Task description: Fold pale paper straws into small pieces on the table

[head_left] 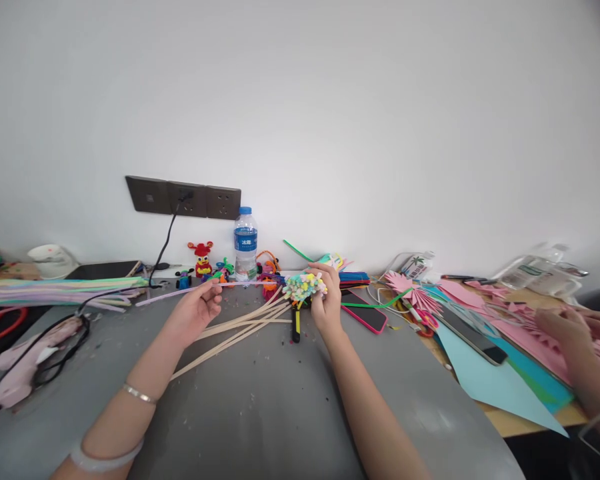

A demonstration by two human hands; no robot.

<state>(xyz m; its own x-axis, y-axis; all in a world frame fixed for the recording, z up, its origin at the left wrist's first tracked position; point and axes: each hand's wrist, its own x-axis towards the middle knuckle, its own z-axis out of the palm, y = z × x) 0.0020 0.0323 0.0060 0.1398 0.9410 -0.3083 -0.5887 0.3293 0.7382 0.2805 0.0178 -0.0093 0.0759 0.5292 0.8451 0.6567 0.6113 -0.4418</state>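
My right hand (325,300) is closed around a bundle of pastel pipe cleaners (303,288), their cut ends facing me. To its left, my left hand (197,310) pinches a long pale purple pipe cleaner (245,284) that stretches level toward the bundle. Beneath the bundle, a black and yellow cutter (296,325) lies on the grey table (260,413). Beige sticks (230,333) fan out on the table between my hands.
A water bottle (245,247) and a red figure (202,260) stand by the wall. Pastel pipe cleaners (55,292) and a pink glue gun (33,363) lie left. At right are phones, coloured paper (495,377) and another person's hands (570,333).
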